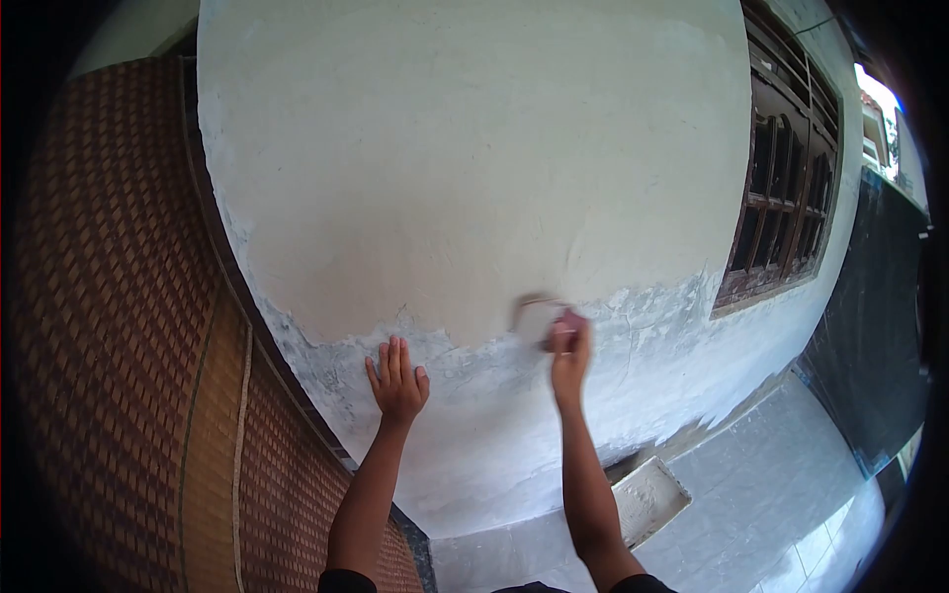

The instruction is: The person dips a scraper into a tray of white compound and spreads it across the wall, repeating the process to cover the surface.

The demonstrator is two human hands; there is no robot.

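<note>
My left hand (398,383) lies against the wall (474,178), fingers stretched upward over the ragged edge between the cream paint and the grey-white patched band. To its right, my right hand (570,364) is closed round a small reddish flat piece (567,324) held at the wall near that same edge. Motion blurs this piece, and I cannot tell its exact kind. A dark blurred curve shows on the wall just to its upper left.
A shallow tray (675,483) with whitish paste stands on the tiled floor (736,474) by the wall's foot. Woven brown panels (119,296) rise at the left. A wooden-framed window (781,188) and a dark board (870,316) are at the right.
</note>
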